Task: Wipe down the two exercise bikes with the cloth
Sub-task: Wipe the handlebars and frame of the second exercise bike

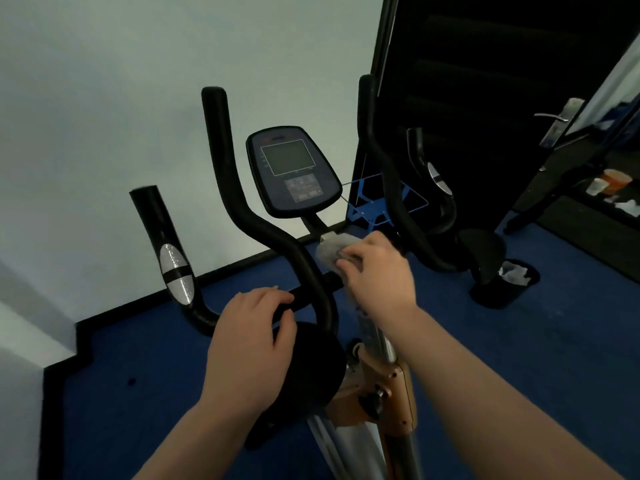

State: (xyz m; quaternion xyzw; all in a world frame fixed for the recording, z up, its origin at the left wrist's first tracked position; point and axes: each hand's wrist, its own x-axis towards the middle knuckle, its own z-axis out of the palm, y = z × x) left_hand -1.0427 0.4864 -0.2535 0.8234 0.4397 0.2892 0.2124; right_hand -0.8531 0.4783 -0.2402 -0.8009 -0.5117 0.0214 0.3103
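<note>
Nearest the camera, two bare forearms are being held out over the bike, whose orange frame and silver post are showing between them. The left hand is being rested on the black crossbar of the handlebars, its fingers curled over the bar and gripping it. The right hand is being pressed onto the grey cloth, with fingers bent round the cloth and pinching it against the middle of the handlebars, just below the console stem. The cloth is bunched, and part of it is hidden under the hand.

Beyond the hands, the console is being carried on its stem, tilted towards the camera, with a grey screen above a keypad. Black curved handlebar arms are rising on both sides of it; the outer left grip is being marked by a silver sensor plate.

Further right, on the blue floor, a black bin is standing, with white crumpled material, possibly a liner or paper, showing inside it. A blue wire rack is being seen behind the right handlebar arm, against the dark door. Far right, an orange container and a pale cup are sitting on a dark surface; their contents cannot be told. A pale wall is filling the background.
</note>
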